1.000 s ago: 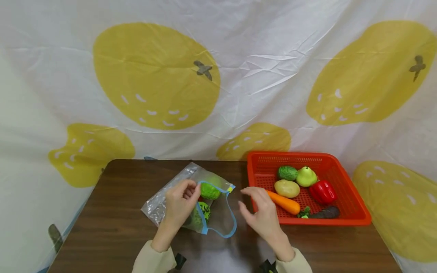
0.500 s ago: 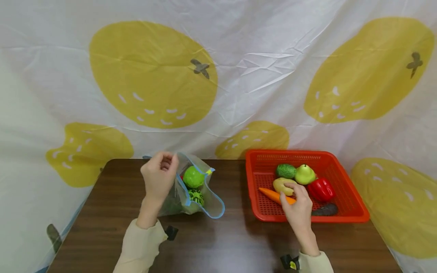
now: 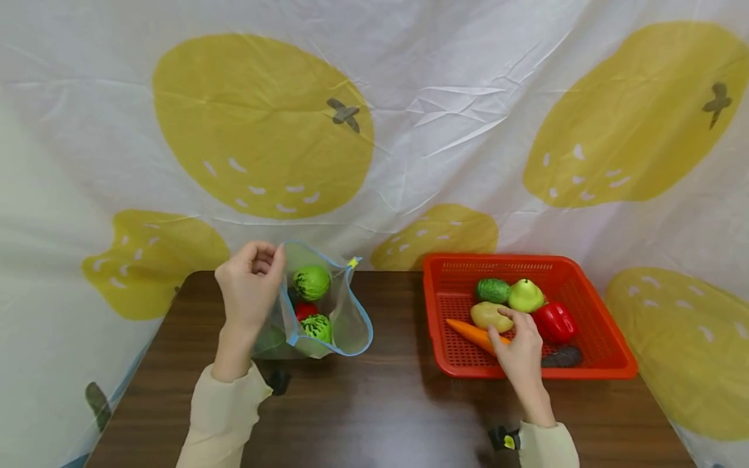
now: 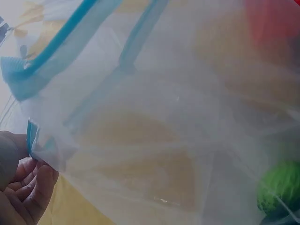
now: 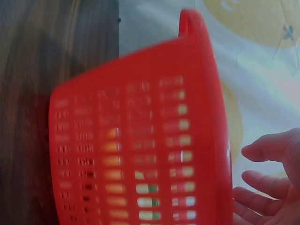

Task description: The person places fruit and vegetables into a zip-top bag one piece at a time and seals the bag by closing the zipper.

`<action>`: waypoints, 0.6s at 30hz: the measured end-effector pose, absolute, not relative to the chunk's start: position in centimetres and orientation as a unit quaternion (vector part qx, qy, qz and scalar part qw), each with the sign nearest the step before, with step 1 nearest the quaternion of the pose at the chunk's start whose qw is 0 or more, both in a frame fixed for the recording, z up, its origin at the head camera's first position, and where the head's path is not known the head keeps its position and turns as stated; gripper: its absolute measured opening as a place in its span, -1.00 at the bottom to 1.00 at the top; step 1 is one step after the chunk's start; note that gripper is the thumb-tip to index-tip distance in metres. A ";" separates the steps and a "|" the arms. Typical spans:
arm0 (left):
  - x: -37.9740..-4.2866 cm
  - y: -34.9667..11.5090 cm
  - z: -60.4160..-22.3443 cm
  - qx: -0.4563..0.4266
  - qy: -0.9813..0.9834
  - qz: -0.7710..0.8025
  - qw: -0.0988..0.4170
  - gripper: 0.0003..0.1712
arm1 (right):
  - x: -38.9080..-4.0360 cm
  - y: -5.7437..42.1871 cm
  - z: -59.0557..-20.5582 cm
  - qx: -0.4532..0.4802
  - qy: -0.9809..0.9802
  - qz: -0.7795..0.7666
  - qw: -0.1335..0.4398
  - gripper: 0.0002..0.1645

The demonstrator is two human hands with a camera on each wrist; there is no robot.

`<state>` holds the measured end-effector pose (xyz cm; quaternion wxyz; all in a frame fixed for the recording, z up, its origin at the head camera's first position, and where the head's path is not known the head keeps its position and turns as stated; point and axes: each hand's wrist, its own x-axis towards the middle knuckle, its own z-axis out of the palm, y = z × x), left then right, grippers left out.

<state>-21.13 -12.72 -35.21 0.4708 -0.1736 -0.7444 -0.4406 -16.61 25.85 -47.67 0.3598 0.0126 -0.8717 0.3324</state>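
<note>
My left hand (image 3: pixel 248 286) pinches the blue-edged rim of a see-through zip bag (image 3: pixel 354 325), holding its mouth apart. Inside lie two round, green striped vegetables (image 3: pixel 312 283) and something red (image 3: pixel 305 310) between them. In the left wrist view, the fingertips grip the bag's corner (image 4: pixel 40 145). My right hand (image 3: pixel 521 354) hovers over the red basket (image 3: pixel 443 369), thumb and fingers apart. A yellow potato (image 3: pixel 487 315) and an orange carrot (image 3: pixel 468 333) are closest to its fingertips. The right wrist view shows that hand (image 5: pixel 267 187) beyond the basket's rim, holding nothing.
In the basket also lie a green bumpy fruit (image 3: pixel 493 290), a green pear (image 3: pixel 525 296), a red bell pepper (image 3: pixel 556 323) and a dark long vegetable (image 3: pixel 563 357). The brown table (image 3: pixel 398 409) ends at a fruit-print cloth (image 3: pixel 398 162).
My left hand has lifted the bag's rim up and to the left, and its mouth has spread wider. My right hand has moved right from beside the bag to over the basket.
</note>
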 end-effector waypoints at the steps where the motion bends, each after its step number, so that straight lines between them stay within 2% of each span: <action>1: -21.1 -12.5 -35.3 -0.179 -0.744 -0.439 0.470 -0.88 | -16.7 26.2 -47.6 0.005 -0.876 0.332 0.350 -0.60; 6: -21.2 -12.0 -35.6 -0.196 -0.743 -0.436 0.468 -0.89 | -17.1 28.4 -47.3 -0.048 -0.903 0.321 0.281 -0.53; 13: -20.9 -11.9 -35.5 -0.197 -0.738 -0.444 0.469 -0.88 | -17.8 33.9 -46.3 -0.095 -0.947 0.268 0.149 -0.33; 18: -20.9 -11.8 -35.6 -0.194 -0.739 -0.444 0.468 -0.87 | -18.4 37.1 -46.3 -0.102 -0.962 0.233 0.100 -0.26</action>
